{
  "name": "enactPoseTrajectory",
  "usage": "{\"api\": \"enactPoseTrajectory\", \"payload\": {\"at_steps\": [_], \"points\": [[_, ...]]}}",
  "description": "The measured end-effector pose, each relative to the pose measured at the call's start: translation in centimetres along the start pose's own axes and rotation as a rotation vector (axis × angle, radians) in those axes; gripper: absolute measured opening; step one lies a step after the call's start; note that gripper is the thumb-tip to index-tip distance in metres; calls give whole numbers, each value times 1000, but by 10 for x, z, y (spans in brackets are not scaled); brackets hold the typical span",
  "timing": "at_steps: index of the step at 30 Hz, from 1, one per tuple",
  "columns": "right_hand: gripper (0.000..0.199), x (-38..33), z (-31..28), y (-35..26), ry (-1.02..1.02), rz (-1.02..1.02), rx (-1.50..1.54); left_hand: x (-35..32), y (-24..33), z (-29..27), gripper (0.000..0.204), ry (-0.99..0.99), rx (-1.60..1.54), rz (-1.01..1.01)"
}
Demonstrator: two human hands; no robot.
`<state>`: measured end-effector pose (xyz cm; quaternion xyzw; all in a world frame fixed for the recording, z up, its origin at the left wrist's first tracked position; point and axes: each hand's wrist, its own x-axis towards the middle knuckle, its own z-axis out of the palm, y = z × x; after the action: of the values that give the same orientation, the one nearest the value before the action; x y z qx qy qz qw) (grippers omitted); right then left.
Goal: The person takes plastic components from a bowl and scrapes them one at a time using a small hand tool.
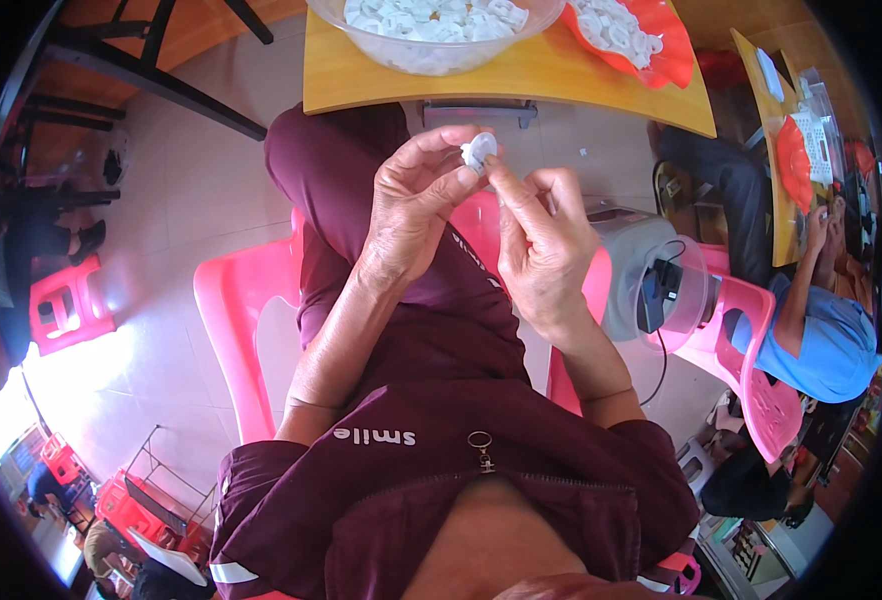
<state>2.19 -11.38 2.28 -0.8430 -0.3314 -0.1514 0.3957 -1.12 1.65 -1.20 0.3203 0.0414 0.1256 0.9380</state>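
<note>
A small round white plastic piece (482, 148) is held up just short of the near edge of the wooden desk (361, 90), over the person's maroon trousers (336, 180). The left hand (408, 205) grips it between thumb and fingers. The right hand (549, 240) has its index finger reaching to the lower edge of the piece, with the other fingers curled; whether it also pinches the piece cannot be told.

On the desk stands a clear plastic bowl (406, 55) filled with white plastic pieces (441, 18). Toward the desk's right end is a red wavy-rimmed dish (673, 60) heaped with similar pieces (616, 35).

Below the desk's right side, near the right hand, sits a grey machine (623, 268); beside it, a clear round tub (696, 300) and a black power adapter (653, 300). Further right of the desk, a person in a blue shirt (826, 345) sits at a second wooden table (785, 215).
</note>
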Motion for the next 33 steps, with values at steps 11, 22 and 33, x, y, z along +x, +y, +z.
{"api": "enactPoseTrajectory", "payload": {"at_steps": [11, 22, 33], "points": [[50, -4, 3, 1, -14, -22, -38, 0, -2, -1, 34, 23, -31, 1], [53, -4, 6, 0, -4, -28, -83, 0, -2, 1, 30, 66, 136, 109], [54, -5, 8, -2, 9, -30, -94, -1, -4, 3, 24, 83, 257, 181]]}}
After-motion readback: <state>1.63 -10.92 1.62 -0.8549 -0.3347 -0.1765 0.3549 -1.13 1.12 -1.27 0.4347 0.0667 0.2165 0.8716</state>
